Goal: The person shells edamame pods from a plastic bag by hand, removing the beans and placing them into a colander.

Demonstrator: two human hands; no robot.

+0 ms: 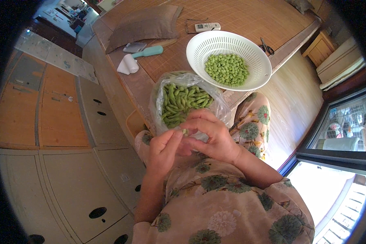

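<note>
Close to my body, my left hand (165, 147) and my right hand (212, 136) meet with their fingers closed in a pinch. Between the fingertips shows a small piece of a green edamame pod (185, 132), mostly hidden by the fingers. Just beyond the hands lies an open clear plastic bag (155, 106) filled with whole edamame pods (183, 99). Farther off and to the right, a white slotted colander (197, 48) holds a heap of shelled green beans (227, 70).
Past the bag, a lint roller (148, 51) with a teal handle lies on the mat-topped surface (248, 20), near a brown cushion (144, 25). Glasses (190, 26) and a remote control (207, 27) sit behind the colander. Black scissors (266, 46) lie right of it. Cabinets (63, 110) stand left.
</note>
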